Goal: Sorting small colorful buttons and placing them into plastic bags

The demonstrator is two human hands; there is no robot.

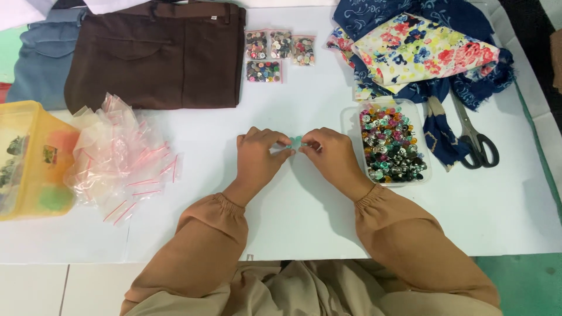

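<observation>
Both my left hand (260,153) and right hand (328,153) pinch a small bag of teal buttons (296,141) just left of the button tub (351,114), sealing it; pressing its strip shut seems next.

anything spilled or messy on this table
Nothing spilled. The buttons stay inside their clear tub. Only the small plastic bags lie in a loose heap by the yellow box.

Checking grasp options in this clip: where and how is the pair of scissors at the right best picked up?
The scissors lie flat, black loops toward the person, blades running under the blue fabric. Probably best to grip the loops from the near side and slide them out.
</observation>
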